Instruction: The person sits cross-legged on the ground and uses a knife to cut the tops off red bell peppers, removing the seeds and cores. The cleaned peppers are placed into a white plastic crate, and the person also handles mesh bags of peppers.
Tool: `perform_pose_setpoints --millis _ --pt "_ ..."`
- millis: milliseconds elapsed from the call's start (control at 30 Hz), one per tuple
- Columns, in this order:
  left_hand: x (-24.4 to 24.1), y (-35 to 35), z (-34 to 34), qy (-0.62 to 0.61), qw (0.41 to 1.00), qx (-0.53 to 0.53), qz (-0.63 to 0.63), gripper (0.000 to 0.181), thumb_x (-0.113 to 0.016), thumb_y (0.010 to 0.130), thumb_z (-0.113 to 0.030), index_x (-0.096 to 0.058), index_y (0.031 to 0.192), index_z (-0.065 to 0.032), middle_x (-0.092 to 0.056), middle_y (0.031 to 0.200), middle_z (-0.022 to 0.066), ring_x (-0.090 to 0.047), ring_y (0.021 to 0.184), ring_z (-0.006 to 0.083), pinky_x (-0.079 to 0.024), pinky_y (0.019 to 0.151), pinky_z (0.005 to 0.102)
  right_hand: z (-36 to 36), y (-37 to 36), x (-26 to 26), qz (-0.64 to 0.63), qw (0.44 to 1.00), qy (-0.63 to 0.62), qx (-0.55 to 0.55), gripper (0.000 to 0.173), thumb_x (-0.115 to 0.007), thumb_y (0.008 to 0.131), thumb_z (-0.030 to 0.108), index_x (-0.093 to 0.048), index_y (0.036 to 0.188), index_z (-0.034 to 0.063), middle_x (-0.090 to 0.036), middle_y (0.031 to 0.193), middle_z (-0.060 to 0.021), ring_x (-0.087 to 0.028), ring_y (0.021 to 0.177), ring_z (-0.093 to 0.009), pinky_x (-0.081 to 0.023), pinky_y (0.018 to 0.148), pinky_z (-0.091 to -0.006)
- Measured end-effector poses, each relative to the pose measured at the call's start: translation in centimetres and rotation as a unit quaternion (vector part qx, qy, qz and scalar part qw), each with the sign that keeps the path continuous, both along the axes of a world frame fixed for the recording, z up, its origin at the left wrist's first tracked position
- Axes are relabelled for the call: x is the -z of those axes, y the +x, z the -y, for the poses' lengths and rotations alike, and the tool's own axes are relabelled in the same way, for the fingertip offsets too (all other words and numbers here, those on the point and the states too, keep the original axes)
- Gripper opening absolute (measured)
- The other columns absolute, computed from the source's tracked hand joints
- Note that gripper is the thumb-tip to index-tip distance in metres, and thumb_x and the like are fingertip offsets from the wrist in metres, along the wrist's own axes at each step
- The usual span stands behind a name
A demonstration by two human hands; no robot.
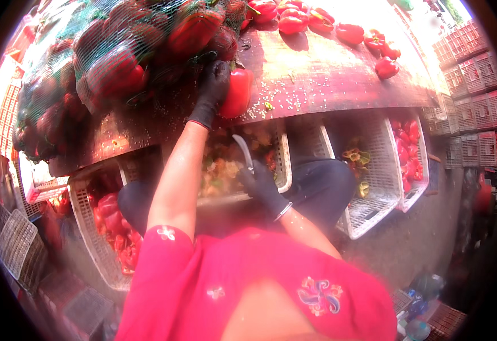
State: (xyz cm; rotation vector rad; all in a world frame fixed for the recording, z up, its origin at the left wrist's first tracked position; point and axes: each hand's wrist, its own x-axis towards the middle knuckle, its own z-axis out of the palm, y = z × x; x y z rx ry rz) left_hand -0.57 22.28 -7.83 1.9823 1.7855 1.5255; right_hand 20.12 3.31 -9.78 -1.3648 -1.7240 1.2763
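My left hand (215, 87), in a dark glove, grips a red bell pepper (236, 93) by its left side, at the near part of the wooden table (333, 91). The pepper's green stem points away from me. Lower down, my gloved right hand (261, 181) holds a knife with a curved blade (243, 147), its tip raised to the upper left. Beneath the blade a plastic crate (286, 157) between my knees contains pale pepper cores and scraps. Pale seeds are scattered on the wood beside the pepper.
Green mesh sacks of red peppers (116, 64) fill the table's left side. Loose red peppers (293, 21) lie along the far side. Crates with red pepper pieces stand at left (97, 238) and right (419, 170). A crate (372, 204) holds green scraps. Stacked crates (474, 98) line the right.
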Motion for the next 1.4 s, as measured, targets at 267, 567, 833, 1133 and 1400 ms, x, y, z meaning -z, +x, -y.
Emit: perform_pose_setpoints --millis 267,567,833,1133,1400 --pt "-4.1 1.1 6.4 -0.151 0.974 0.069 0.156 0.034 -0.061 0.082 -0.020 -0.051 0.106 0.0025 -0.059 0.096 0.0141 -0.057 0.089 0.0248 -0.046 0.078 0.0345 -11.0 -2.5 -9.2 -0.092 0.990 0.105 0.027 0.046 -0.069 0.078 0.025 -0.052 0.113 0.0013 -0.064 0.093 -0.0111 -0.060 0.080 -0.017 -0.049 0.069 -0.0294" --pt "-6.8 3.1 8.7 -0.247 0.954 -0.081 0.149 0.059 -0.075 0.063 -0.030 -0.050 0.105 0.0039 -0.058 0.094 0.0211 -0.059 0.087 0.0292 -0.047 0.077 0.0381 -12.8 -3.7 -9.5 0.214 0.960 0.176 0.036 0.040 -0.065 0.077 0.030 -0.053 0.105 0.0040 -0.063 0.084 -0.0202 -0.063 0.080 -0.034 -0.049 0.070 -0.0406" --pt "-5.1 0.5 13.5 -0.208 0.744 0.094 0.627 0.040 -0.063 0.075 -0.009 -0.051 0.112 -0.0006 -0.059 0.103 0.0103 -0.061 0.090 0.0205 -0.051 0.079 0.0358 -18.7 -1.1 -8.0 0.243 0.962 0.108 0.069 0.048 -0.066 0.070 0.045 -0.061 0.078 -0.0028 -0.062 0.080 -0.0257 -0.061 0.080 -0.039 -0.046 0.071 -0.0438" --pt "-7.1 0.6 13.2 -0.189 0.748 0.147 0.619 0.045 -0.064 0.074 -0.008 -0.050 0.116 -0.0011 -0.057 0.109 0.0101 -0.057 0.098 0.0216 -0.047 0.088 0.0349 -13.1 -3.0 -13.0 0.068 0.919 0.350 -0.169 0.058 -0.076 0.065 0.013 -0.053 0.118 0.0051 -0.057 0.111 -0.0178 -0.059 0.096 -0.032 -0.049 0.079 -0.0351" --pt "-6.6 4.7 13.2 -0.138 0.801 0.118 0.570 0.067 -0.075 0.068 -0.012 -0.042 0.126 -0.0040 -0.055 0.108 0.0069 -0.055 0.098 0.0172 -0.046 0.087 0.0328 -15.5 -4.0 -9.3 0.034 0.961 0.182 -0.207 0.040 -0.074 0.066 0.017 -0.063 0.103 0.0088 -0.064 0.086 -0.0155 -0.063 0.084 -0.028 -0.048 0.073 -0.0326"
